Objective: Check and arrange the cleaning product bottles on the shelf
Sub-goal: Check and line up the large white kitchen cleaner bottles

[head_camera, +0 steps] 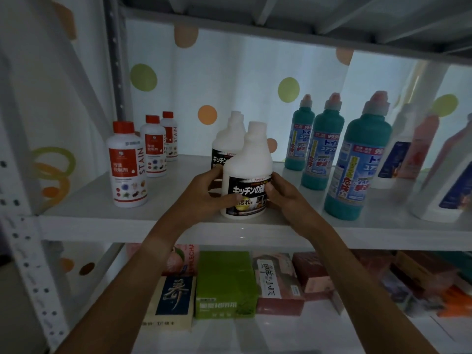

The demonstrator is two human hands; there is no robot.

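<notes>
I have both hands on the front white bottle [246,172], standing upright at the shelf [153,226] front edge: left hand [204,192] and right hand [283,192] curl round its black label, Japanese script. A second white bottle [227,141] stands just behind. Red-capped bottles [127,164], marked "STAIN", and teal bottles [357,159], marked "99.9", stand in rows. I judge the job partly done; the blurred bottles far right remain unchecked.

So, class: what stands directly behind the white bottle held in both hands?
A second white bottle with the same black label; its lower right part is covered by the front bottle.
</notes>
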